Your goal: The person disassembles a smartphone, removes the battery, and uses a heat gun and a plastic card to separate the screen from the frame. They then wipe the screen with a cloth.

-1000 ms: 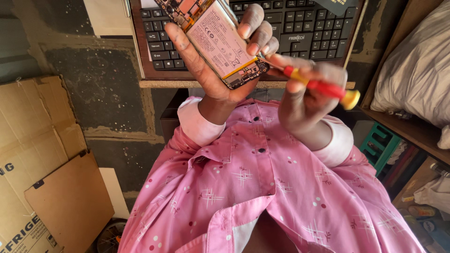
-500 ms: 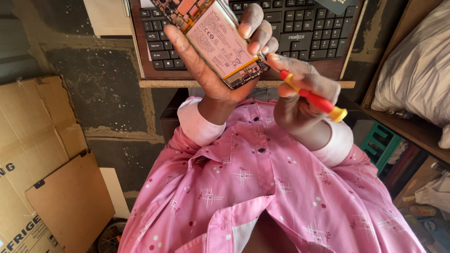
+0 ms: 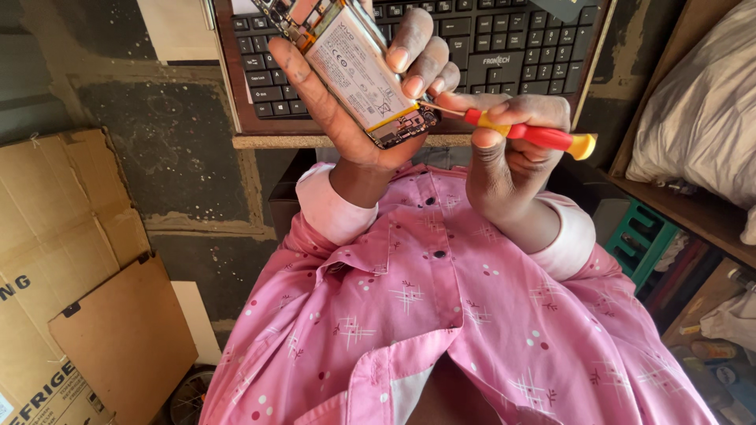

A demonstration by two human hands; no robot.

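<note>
Upper centre of the frame, the left hand (image 3: 358, 118) cradles an opened smartphone with its back cover off, white battery and bare circuit board showing (image 3: 354, 71). The palm is under it and the fingers curl over its right edge, so the left grip is closed on the phone. It is held tilted in the air, above the front edge of the brown wooden bench (image 3: 260, 142) and in front of the black computer keyboard (image 3: 504, 39) that lies on that bench.

Just right of it, the right hand (image 3: 504, 161) pinches a small precision screwdriver with a red shaft grip and yellow end cap (image 3: 528, 134). Its thin metal tip meets the lower end of the phone, at the dark board below the battery. The right grip is closed on the screwdriver, thumb and forefinger near the front of the handle.

The step in hand looks like work on a screw or connector at the phone's bottom board. Whether the tip is seated in a screw head is too small to tell. The next move would call for a steady left hold, light downward pressure, and a slow twist kept in line with the tip so it does not slip onto the battery.

Pink patterned shirt sleeves (image 3: 409, 315) fill the lower frame; brown cardboard sheets (image 3: 71, 260) lean at the left.
</note>
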